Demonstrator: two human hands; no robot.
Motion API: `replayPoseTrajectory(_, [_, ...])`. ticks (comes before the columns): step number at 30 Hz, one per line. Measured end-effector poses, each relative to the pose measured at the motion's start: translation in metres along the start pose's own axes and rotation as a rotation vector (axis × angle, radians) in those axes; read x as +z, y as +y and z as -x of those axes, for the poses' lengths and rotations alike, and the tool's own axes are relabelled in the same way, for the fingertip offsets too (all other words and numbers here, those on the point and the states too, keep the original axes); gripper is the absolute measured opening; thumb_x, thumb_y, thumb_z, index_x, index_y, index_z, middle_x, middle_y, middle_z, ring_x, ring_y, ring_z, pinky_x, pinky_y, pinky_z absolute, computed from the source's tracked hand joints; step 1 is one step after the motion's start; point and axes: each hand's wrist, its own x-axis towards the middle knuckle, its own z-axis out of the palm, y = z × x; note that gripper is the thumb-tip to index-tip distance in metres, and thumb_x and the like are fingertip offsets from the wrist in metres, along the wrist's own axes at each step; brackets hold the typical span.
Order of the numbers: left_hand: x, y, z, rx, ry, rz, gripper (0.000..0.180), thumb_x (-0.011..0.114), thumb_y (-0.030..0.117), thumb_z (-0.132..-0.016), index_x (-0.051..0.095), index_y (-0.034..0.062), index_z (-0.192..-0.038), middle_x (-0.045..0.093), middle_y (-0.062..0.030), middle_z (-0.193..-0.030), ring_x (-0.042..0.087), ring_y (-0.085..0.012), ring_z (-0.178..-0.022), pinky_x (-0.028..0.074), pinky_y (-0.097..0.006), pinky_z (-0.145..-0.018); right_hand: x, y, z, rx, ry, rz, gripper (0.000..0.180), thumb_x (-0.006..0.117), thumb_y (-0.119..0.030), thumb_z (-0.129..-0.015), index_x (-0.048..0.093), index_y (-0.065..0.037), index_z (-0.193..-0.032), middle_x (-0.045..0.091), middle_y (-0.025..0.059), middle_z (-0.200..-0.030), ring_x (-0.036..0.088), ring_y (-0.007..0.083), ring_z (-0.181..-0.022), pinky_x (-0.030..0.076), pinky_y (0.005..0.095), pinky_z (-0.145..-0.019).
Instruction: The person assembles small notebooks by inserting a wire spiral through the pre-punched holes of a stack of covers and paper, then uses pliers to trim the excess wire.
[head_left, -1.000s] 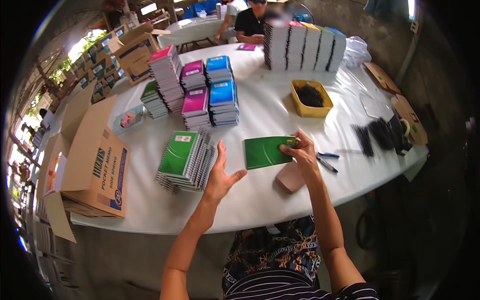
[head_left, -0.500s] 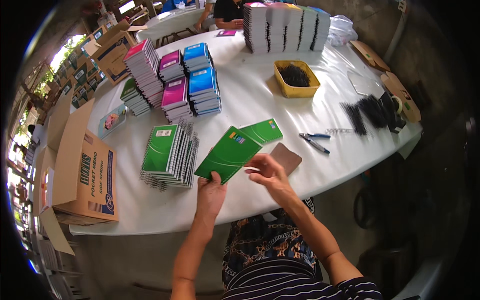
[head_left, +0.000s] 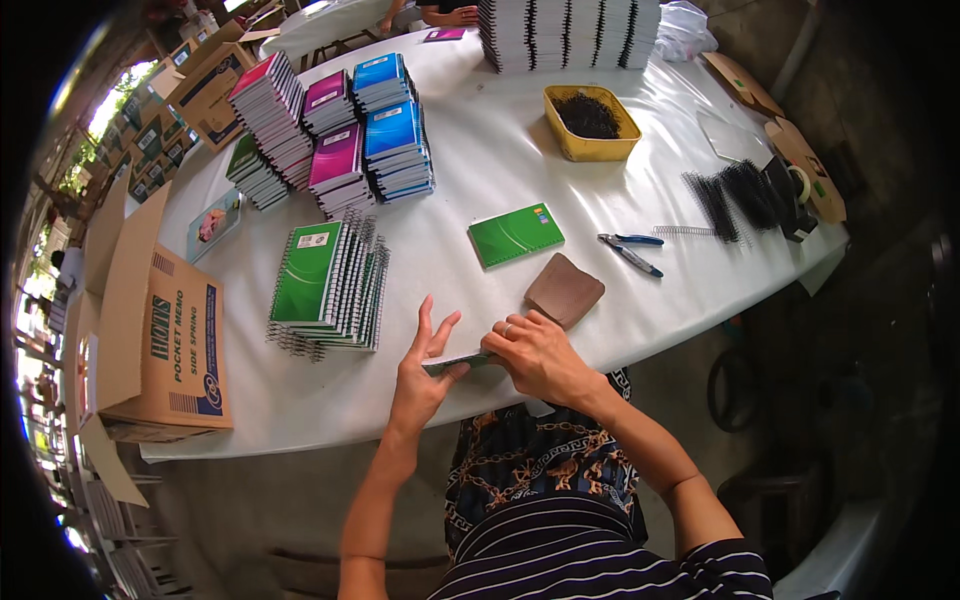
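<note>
A small green notebook (head_left: 462, 361) is held nearly edge-on above the table's near edge. My left hand (head_left: 424, 378) pinches its left end, thumb on the near face and the index and middle fingers stretched upward. The fingers of my right hand (head_left: 538, 358), which wears a ring, are closed around its right end and hide that part. Just beyond my right hand lies a brown flat pad (head_left: 565, 290). Another green notebook (head_left: 516, 235) rests flat farther back. To the left stands a stack of green spiral notebooks (head_left: 306, 275) with wire coils sticking out.
Pliers (head_left: 632, 255) lie on the right, near black wire coils (head_left: 735, 205). A yellow tub (head_left: 590, 150) holds black pieces. Pink and blue notebook stacks (head_left: 395, 140) stand back left, above an open carton (head_left: 185, 350). Tall notebook stacks (head_left: 570, 35) and a person's hand (head_left: 462, 15) are at the far side.
The notebook has gone from showing its green cover to nearly edge-on and sits lower. My right hand has closed on its right end. The view has shifted slightly.
</note>
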Motion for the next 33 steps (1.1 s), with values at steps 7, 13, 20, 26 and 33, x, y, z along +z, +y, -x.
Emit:
replayPoseTrajectory(7, [0.008, -0.008, -0.001, -0.124, -0.005, 0.128, 0.086, 0.065, -0.002, -0.085, 0.014, 0.0038, -0.154, 0.034, -0.0201, -0.152, 0.033, -0.0279, -0.141, 0.027, -0.037, -0.114, 0.025, 0.021, 0.019, 0.500, 0.261, -1.152, 0.024, 0.076, -0.008, -0.082, 0.061, -0.003, -0.100, 0.063, -0.0009, -0.092, 0.059, 0.0070, -0.086, 0.048, 0.0233, -0.074])
replayPoseTrajectory(13, [0.019, 0.028, -0.016, 0.357, 0.167, -0.676, 0.086, 0.070, 0.026, -0.086, 0.020, 0.0032, -0.153, 0.023, -0.0171, -0.158, 0.020, -0.0311, -0.147, 0.022, -0.046, -0.116, 0.045, 0.011, 0.025, 0.471, 0.273, -0.889, 0.021, 0.075, -0.007, -0.082, 0.061, -0.003, -0.097, 0.063, 0.0033, -0.083, 0.058, 0.0100, -0.080, 0.046, 0.0266, -0.071])
replayPoseTrajectory(20, [0.046, 0.025, -0.031, 0.296, -0.105, -1.379, 0.070, 0.068, 0.028, -0.085, 0.039, 0.0110, -0.146, 0.052, -0.0072, -0.140, 0.047, -0.0363, -0.130, 0.037, -0.050, -0.106, 0.007, 0.049, 0.020, 0.153, 0.170, -0.652, 0.036, 0.073, -0.002, -0.078, 0.062, -0.004, -0.112, 0.066, 0.0107, -0.096, 0.062, 0.0182, -0.091, 0.050, 0.0301, -0.078])
replayPoseTrajectory(26, [0.053, 0.029, -0.041, 0.385, -0.156, -1.276, 0.064, 0.069, 0.024, -0.084, 0.045, 0.0117, -0.142, 0.060, -0.0062, -0.131, 0.059, -0.0329, -0.116, 0.050, -0.043, -0.092, -0.094, 0.240, 0.056, 0.560, 0.607, 0.163, 0.030, 0.058, 0.015, -0.069, 0.071, 0.000, -0.092, 0.065, 0.0117, -0.088, 0.063, 0.0272, -0.080, 0.052, 0.0355, -0.073])
replayPoseTrajectory(33, [0.048, 0.032, -0.042, 0.345, -0.173, -1.286, 0.065, 0.070, 0.027, -0.083, 0.046, 0.0116, -0.141, 0.065, -0.0099, -0.121, 0.062, -0.0312, -0.112, 0.052, -0.040, -0.086, -0.124, 0.264, 0.073, 0.449, 0.263, 0.475, 0.012, 0.066, -0.002, -0.078, 0.061, -0.003, -0.089, 0.062, 0.0140, -0.094, 0.059, 0.0300, -0.091, 0.046, 0.0415, -0.083])
